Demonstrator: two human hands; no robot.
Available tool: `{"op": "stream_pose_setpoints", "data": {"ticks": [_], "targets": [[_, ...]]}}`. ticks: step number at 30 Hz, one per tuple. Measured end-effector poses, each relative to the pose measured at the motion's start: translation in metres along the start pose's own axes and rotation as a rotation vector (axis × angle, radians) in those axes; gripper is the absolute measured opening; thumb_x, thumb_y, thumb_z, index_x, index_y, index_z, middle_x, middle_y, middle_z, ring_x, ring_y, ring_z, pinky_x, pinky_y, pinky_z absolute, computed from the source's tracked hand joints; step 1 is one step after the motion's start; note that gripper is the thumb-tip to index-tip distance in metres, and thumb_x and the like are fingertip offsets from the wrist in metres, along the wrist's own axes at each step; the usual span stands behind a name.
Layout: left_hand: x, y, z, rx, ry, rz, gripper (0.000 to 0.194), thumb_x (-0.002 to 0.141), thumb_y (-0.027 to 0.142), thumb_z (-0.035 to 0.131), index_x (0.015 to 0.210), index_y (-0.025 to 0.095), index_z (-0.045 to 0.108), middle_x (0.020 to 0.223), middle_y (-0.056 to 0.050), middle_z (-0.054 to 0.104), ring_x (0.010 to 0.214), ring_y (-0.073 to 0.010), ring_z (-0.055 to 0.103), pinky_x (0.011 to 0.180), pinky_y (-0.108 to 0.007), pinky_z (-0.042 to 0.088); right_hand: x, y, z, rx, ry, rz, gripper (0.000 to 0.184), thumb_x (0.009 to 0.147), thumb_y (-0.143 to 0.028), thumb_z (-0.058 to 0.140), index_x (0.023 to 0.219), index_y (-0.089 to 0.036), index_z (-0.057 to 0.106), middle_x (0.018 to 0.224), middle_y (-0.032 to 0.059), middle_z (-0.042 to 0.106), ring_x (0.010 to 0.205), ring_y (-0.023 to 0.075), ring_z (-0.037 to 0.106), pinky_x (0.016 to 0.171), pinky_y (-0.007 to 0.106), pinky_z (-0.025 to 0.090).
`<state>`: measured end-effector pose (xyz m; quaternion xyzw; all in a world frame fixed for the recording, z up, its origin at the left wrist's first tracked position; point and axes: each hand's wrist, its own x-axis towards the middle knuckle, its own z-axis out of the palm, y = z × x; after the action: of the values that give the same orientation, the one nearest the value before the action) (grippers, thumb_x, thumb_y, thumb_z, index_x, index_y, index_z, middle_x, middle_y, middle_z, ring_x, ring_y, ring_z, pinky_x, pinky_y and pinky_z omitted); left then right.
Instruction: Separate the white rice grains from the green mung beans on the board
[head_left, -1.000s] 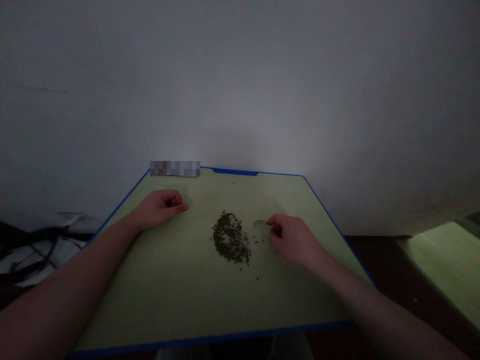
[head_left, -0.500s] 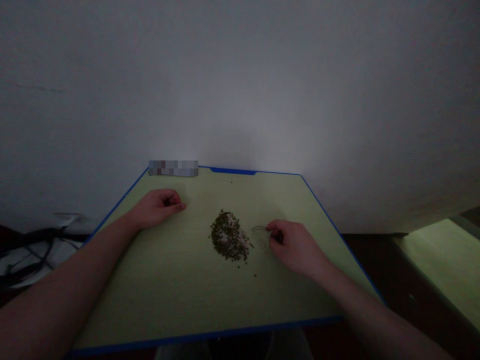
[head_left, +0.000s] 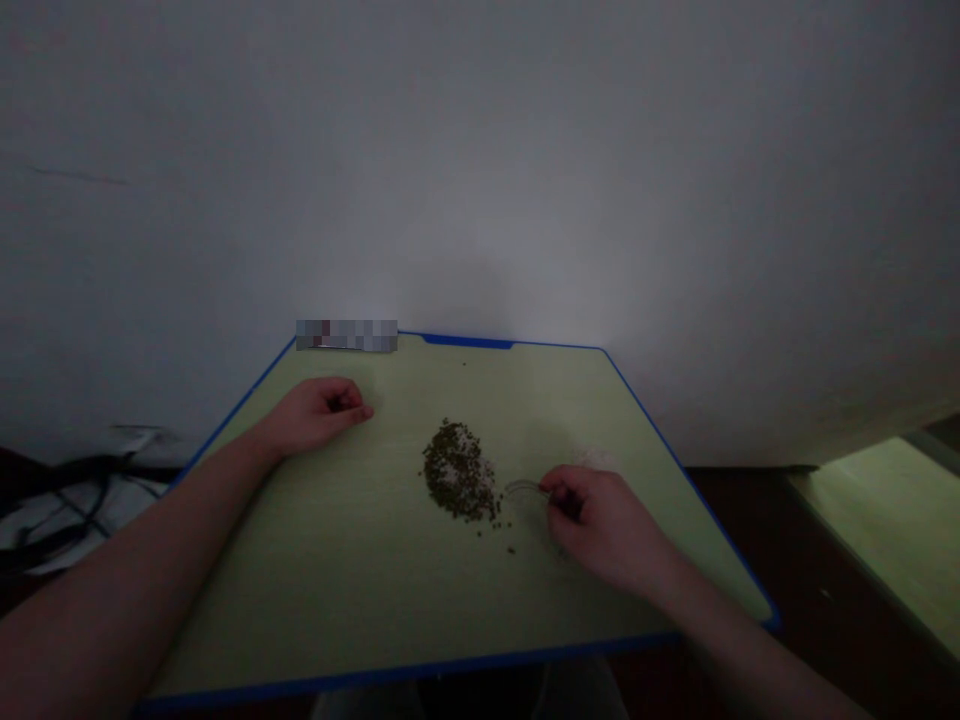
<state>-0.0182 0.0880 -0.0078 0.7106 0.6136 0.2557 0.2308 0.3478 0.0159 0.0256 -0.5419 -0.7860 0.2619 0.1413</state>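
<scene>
On the yellow tabletop a pile of small dark green beans mixed with pale rice-like grains (head_left: pixel 456 475) lies in the middle, with a few beans scattered at its near right side. My right hand (head_left: pixel 600 515) is right of the pile, its fingers closed on thin, curved metal tweezers (head_left: pixel 525 486) whose tips point left, close to the pile's edge. Behind that hand is a faint patch of pale grains (head_left: pixel 594 457). My left hand (head_left: pixel 319 415) rests at the left of the tabletop, fingers curled in and thumb forward; nothing shows in it.
The small table (head_left: pixel 337 600) has a blue rim and stands against a grey wall (head_left: pixel 480 180). A blurred-out strip (head_left: pixel 346 335) lies at its far left corner. Dark cables (head_left: pixel 71 510) are at the left, and another pale yellow surface (head_left: pixel 892 530) at the right.
My right hand has moved slightly toward me and to the right with the tweezers, uncovering the pale patch behind it. My left hand stays put.
</scene>
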Motion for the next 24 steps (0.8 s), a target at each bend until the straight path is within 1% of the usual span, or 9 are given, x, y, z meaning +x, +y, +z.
{"op": "stream_pose_setpoints", "data": {"ticks": [4, 10, 14, 16, 20, 24], "targets": [[-0.0003, 0.0008, -0.0007, -0.018, -0.008, -0.019, 0.027, 0.069, 0.044, 0.054, 0.062, 0.018, 0.051, 0.055, 0.003, 0.045, 0.053, -0.0103, 0.043, 0.050, -0.022, 0.036, -0.0015, 0.0017, 0.0035, 0.025, -0.035, -0.012, 0.023, 0.073, -0.008, 0.049, 0.089, -0.019, 0.062, 0.065, -0.0005, 0.064, 0.056, 0.0112, 0.056, 0.052, 0.022, 0.038], [-0.0012, 0.0004, -0.0003, -0.021, -0.015, -0.016, 0.028, 0.069, 0.045, 0.054, 0.063, 0.017, 0.052, 0.057, 0.003, 0.046, 0.054, -0.0108, 0.044, 0.051, -0.022, 0.036, -0.0004, 0.0023, 0.0018, 0.037, -0.012, -0.021, 0.023, 0.073, -0.008, 0.049, 0.089, -0.018, 0.062, 0.065, -0.0005, 0.063, 0.056, 0.0112, 0.056, 0.052, 0.022, 0.038], [-0.0002, -0.0013, 0.0002, -0.008, -0.005, -0.016, 0.028, 0.070, 0.044, 0.054, 0.062, 0.017, 0.052, 0.056, 0.003, 0.045, 0.054, -0.0105, 0.042, 0.051, -0.022, 0.035, -0.0006, 0.0016, 0.0030, 0.042, -0.057, -0.040, 0.025, 0.072, -0.007, 0.048, 0.087, -0.019, 0.063, 0.064, -0.0015, 0.063, 0.055, 0.0109, 0.056, 0.051, 0.022, 0.037], [0.0002, -0.0015, 0.0001, -0.006, -0.007, -0.014, 0.027, 0.070, 0.043, 0.054, 0.062, 0.017, 0.052, 0.056, 0.003, 0.045, 0.054, -0.0104, 0.042, 0.051, -0.022, 0.035, -0.0025, 0.0024, 0.0037, 0.060, -0.064, -0.037, 0.026, 0.071, -0.007, 0.048, 0.088, -0.020, 0.063, 0.064, -0.0016, 0.063, 0.056, 0.0110, 0.057, 0.051, 0.022, 0.037], [0.0005, -0.0007, 0.0000, 0.009, -0.011, -0.006, 0.027, 0.070, 0.043, 0.054, 0.062, 0.017, 0.051, 0.056, 0.003, 0.043, 0.054, -0.0101, 0.041, 0.051, -0.022, 0.035, -0.0039, 0.0051, 0.0045, 0.083, -0.037, -0.020, 0.023, 0.072, -0.008, 0.049, 0.088, -0.019, 0.062, 0.065, -0.0008, 0.063, 0.057, 0.0115, 0.057, 0.053, 0.022, 0.039], [0.0009, 0.0006, 0.0001, 0.005, -0.007, -0.012, 0.027, 0.070, 0.043, 0.054, 0.062, 0.017, 0.051, 0.057, 0.003, 0.043, 0.054, -0.0098, 0.041, 0.051, -0.021, 0.035, -0.0056, 0.0055, 0.0043, 0.091, -0.071, -0.013, 0.023, 0.071, -0.008, 0.050, 0.087, -0.019, 0.063, 0.065, -0.0009, 0.063, 0.057, 0.0115, 0.057, 0.052, 0.022, 0.038]]}}
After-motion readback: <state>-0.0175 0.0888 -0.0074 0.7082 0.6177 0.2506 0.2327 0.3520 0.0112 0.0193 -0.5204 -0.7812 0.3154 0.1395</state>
